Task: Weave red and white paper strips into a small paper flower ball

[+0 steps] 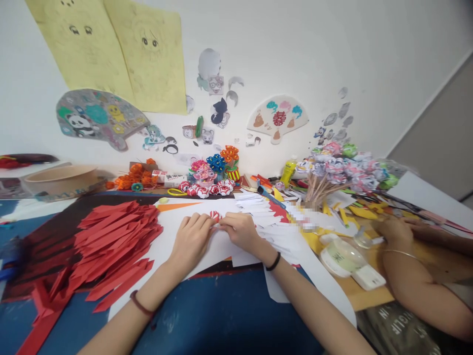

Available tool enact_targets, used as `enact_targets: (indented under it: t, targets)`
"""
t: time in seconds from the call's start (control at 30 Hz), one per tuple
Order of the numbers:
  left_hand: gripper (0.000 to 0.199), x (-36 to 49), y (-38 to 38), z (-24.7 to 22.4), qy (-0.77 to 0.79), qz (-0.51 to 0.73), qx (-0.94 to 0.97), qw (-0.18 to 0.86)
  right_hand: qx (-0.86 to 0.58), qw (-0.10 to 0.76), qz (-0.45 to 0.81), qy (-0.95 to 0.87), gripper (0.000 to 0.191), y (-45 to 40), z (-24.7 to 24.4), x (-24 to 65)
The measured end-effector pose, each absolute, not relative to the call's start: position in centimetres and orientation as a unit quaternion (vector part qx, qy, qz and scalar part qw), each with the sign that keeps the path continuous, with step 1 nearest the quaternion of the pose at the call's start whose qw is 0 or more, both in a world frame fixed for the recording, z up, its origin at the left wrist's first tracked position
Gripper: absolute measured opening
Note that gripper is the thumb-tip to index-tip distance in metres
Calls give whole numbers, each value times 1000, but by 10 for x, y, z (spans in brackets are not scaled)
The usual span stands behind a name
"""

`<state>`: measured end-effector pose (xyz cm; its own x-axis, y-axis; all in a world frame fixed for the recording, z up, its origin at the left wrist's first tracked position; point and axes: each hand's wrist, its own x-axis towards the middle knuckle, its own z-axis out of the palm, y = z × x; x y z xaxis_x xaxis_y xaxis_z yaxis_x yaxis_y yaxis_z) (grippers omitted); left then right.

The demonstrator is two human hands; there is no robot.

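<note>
Both my hands meet over a white sheet [168,249] around a small red-and-white paper flower [215,215]. My left hand [194,236] pinches its left side, fingers curled. From the right, my right hand [238,229] grips it with thumb and fingertips pressed together; part of the flower is hidden by the fingers. A heap of folded red paper strips [118,236] lies left of my left hand. White paper strips [273,231] are spread just beyond and right of my right hand. Finished red-and-white paper flowers [209,189] sit in a row behind my hands.
Bunches of paper flowers on sticks [340,170] stand at the back right. A pump bottle [342,256] and a white box [367,277] are on the right. Beside them rests another person's arm [406,266]. A round tan basin [61,180] stands back left, against the wall.
</note>
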<state>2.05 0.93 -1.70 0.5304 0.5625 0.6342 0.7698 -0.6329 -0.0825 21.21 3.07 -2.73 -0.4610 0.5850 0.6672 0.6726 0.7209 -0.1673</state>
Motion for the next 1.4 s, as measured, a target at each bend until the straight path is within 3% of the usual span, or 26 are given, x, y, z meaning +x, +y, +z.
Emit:
enact_targets:
  t: [0.43,0.67,1.0,1.4]
  targets:
    - [19,21,11,-16,-389,-312,-851,168,-404,391,-21,-827,10,27,-23,206]
    - [20,19,6,-9,-396,-334,-843,143,-375,424,60,-822,13,25,-17,205]
    - [18,21,8,-10,-442,-355,-815,120,-384,455,49,-802,15,21,-13,199]
    - [18,24,5,-4,-435,-389,-811,19,-412,531,161,-723,8,24,-12,202]
